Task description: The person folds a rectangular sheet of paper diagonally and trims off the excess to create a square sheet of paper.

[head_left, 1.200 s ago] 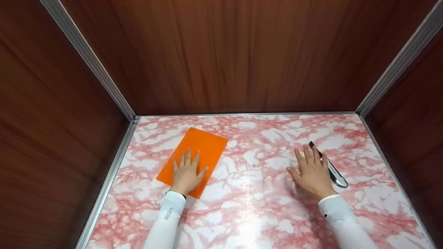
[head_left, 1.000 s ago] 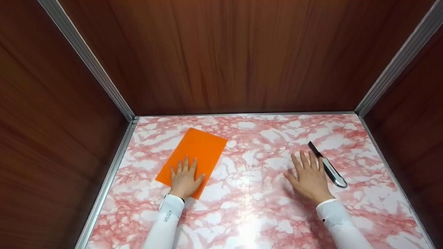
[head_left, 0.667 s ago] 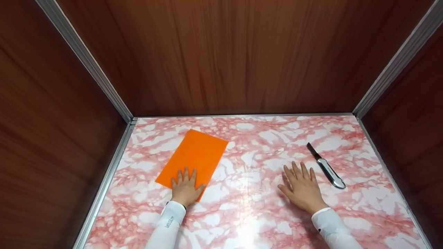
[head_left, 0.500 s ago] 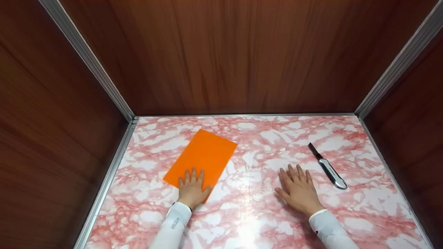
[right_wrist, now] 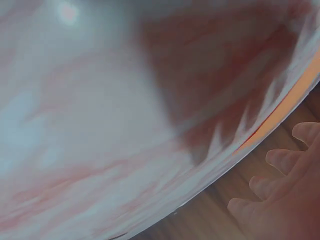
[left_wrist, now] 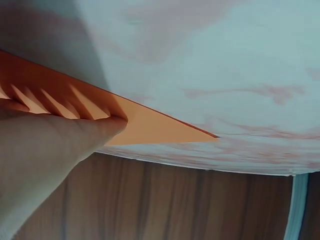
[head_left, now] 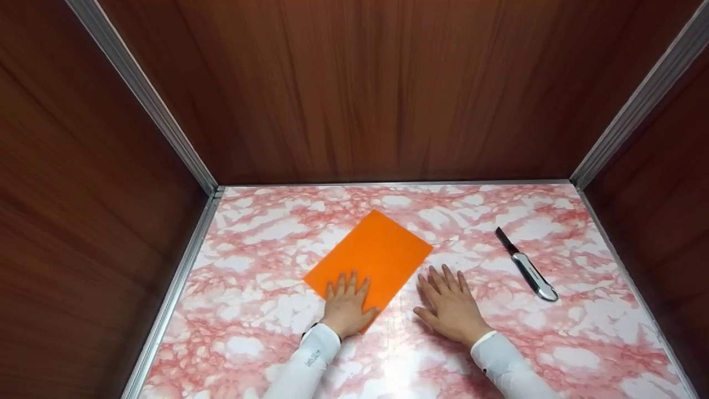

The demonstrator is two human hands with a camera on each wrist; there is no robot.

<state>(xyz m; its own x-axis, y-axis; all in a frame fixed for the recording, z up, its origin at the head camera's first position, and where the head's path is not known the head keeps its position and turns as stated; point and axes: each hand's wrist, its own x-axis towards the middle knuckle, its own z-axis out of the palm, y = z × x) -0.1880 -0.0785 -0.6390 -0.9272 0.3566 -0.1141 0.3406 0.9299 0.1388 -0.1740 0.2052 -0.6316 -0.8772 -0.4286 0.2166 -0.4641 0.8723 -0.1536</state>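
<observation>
An orange rectangular sheet lies slanted on the marbled tabletop near the middle. My left hand rests flat on its near end, fingers spread and straight. The left wrist view shows the thumb and fingers on the sheet's surface, with one corner of the orange sheet poking out past the thumb. My right hand is just right of the sheet, spread with straight fingers, holding nothing. In the right wrist view the right hand hovers above its shadow. Right of it lies a utility knife with its dark blade extended, pointing away.
A red-and-white marbled tabletop fills the lower view. Dark wooden panels stand at the back and both sides, joined by grey metal corner strips.
My left hand drew back toward the sheet's near end, then slid the orange sheet rightward, turning it clockwise. My right hand moved away from the utility knife, toward me and left. The knife stayed put.
</observation>
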